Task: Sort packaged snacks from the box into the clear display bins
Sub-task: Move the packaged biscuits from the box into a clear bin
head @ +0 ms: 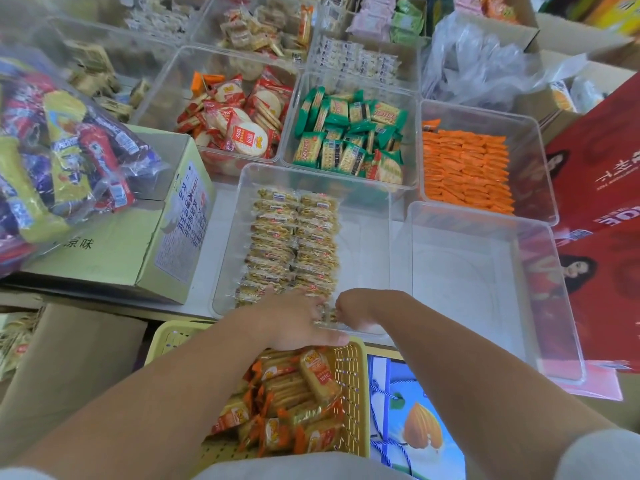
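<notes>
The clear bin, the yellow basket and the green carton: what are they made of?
The clear bin looks like rigid transparent plastic, glossy; the surface below shows through. The yellow basket is probably moulded plastic, matt, with a regular grid of holes. The green carton is likely cardboard, with folded flaps and printed sides.

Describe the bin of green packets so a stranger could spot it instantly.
Start at the near clear bin holding two rows of tan biscuits. The clear bin just behind it is yours. Its neighbours hold red packets and orange packets; only this one holds green packets.
</notes>
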{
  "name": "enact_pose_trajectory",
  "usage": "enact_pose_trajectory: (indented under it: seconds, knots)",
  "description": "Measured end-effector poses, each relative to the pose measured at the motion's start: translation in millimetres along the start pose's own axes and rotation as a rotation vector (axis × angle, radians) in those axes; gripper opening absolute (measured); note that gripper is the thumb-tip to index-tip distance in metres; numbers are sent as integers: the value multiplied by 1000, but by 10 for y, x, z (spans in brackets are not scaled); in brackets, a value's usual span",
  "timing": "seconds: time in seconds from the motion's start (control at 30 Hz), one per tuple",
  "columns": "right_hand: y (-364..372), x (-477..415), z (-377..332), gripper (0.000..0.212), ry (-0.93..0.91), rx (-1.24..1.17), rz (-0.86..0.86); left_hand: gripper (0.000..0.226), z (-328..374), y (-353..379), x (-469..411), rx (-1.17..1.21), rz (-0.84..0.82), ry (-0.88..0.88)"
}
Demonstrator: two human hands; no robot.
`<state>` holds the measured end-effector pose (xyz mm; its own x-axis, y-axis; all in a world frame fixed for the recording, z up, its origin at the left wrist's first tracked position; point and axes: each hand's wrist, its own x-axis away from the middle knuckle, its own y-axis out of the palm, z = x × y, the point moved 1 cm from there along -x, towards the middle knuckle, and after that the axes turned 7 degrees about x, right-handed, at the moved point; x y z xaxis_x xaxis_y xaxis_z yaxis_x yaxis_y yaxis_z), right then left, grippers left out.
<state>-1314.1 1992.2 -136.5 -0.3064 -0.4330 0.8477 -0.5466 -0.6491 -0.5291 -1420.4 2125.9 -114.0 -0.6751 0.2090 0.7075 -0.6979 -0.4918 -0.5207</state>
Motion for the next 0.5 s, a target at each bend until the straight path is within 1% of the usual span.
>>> enact_pose_trajectory:
  seconds: [0.07,0.1,0.17,0.23,0.33,0.4,0.5]
  knots:
    - [-18,141,-21,31,3,-64,52,135,12,1,105,-19,155,15]
    - [-39,226,-22,34,2,-92,96,130,14,6,171,-35,247,25]
    - [-71,436,-6,38,0,-117,189,110,13,49,365,-67,415,53]
    - [-101,630,-2,38,-13,-139,304,85,-27,128,601,-23,563,81]
    - [-78,908,-167,38,-37,-291,512,57,-151,395,1098,64,861,114]
    - [-55,1024,-425,38,-89,-398,614,49,-273,613,1476,91,1001,59]
    - [-5,1121,-1007,35,-256,-481,734,51,-518,951,2038,118,1103,-73]
